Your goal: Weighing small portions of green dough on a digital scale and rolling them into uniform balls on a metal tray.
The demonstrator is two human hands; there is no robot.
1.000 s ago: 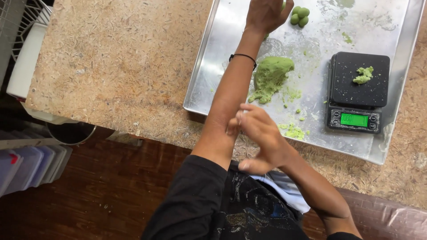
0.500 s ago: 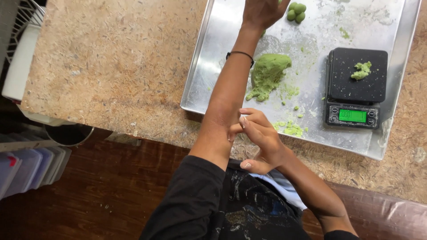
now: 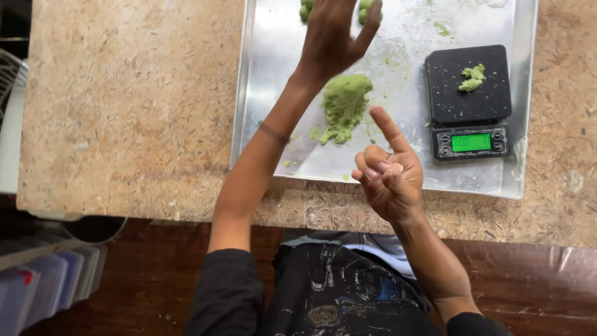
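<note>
Left hand (image 3: 333, 37) reaches, fingers spread and holding nothing, toward green dough balls (image 3: 367, 9) at the frame's top. Right hand (image 3: 388, 177) (index finger raised) hangs loosely curled, holding nothing. Most of the dough mound (image 3: 345, 106) remains unportioned.

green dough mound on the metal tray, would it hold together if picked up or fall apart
The green dough mound looks soft and crumbly: its edges are ragged, with loose bits strewn on the metal tray. It would probably sag, shed crumbs and smear rather than slide.
</note>
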